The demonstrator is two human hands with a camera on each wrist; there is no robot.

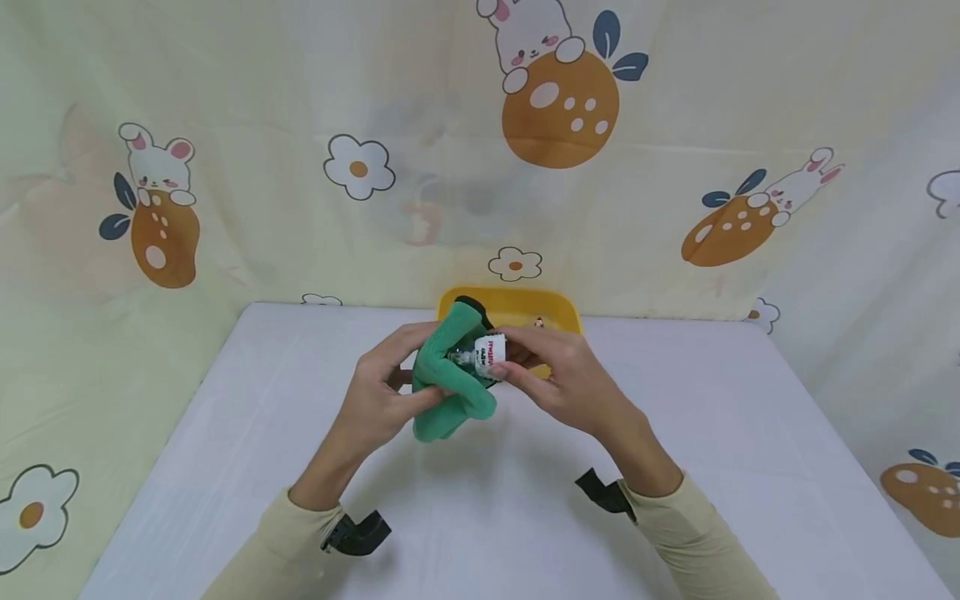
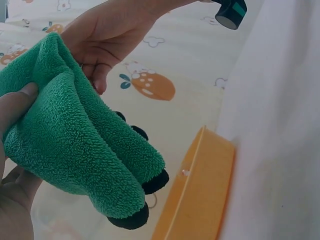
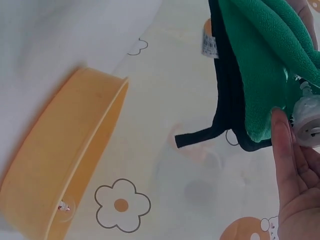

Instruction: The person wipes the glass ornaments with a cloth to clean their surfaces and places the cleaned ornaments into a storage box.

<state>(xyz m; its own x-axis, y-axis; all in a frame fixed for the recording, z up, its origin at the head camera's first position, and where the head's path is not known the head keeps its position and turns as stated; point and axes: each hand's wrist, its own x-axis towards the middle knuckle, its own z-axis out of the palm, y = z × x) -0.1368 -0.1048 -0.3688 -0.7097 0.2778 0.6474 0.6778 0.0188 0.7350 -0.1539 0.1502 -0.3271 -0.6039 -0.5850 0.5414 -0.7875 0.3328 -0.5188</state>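
Observation:
Folded green towelling cloth with black edging is held up above the table by my left hand, thumb pressing on its near side. My right hand pinches a small clear object with a white printed band between thumb and fingers. Red and black lettering shows on the band. The object's clear end sits in the fold of the cloth. In the right wrist view the white round end of the object faces the camera; in the left wrist view the cloth hides it.
A yellow tray stands at the back of the white table, just behind the hands. Inside it lies a small clear thing with red and white detail. A patterned curtain hangs along the table's back edge.

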